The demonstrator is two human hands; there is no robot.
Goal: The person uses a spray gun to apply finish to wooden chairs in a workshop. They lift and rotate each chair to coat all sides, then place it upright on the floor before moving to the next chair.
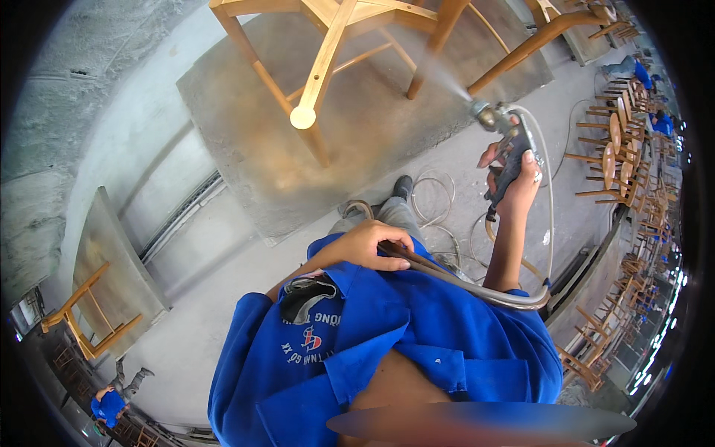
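Nearest the camera, the person's blue work shirt (387,343) filled the lower middle of the view, with a dark pocket flap at its chest. A grey hose (477,287) ran across the shirt front, looped low at the right side and rose along the right forearm. The left hand (369,244) lay at the chest with its fingers curled shut around that hose, forearm bent in from the lower left. More hose lay in loose coils (436,201) on the concrete floor (216,276) just beyond the person's grey trouser leg and dark shoe (402,186).

The right hand (515,173) was raised ahead and to the right, arm upright, fingers clamped on the grip of a spray gun (503,130). Its nozzle pointed up and left, and a pale mist (447,78) fanned from it toward the legs of a wooden chair (328,52), well apart from the hand. The chair stood on a stained grey board (357,127) laid on the floor.

Farther off, another wooden frame (86,316) rested on a board at the left, rows of wooden chairs (618,149) stood at the right, and a person in blue (112,398) crouched at the lower left rim.
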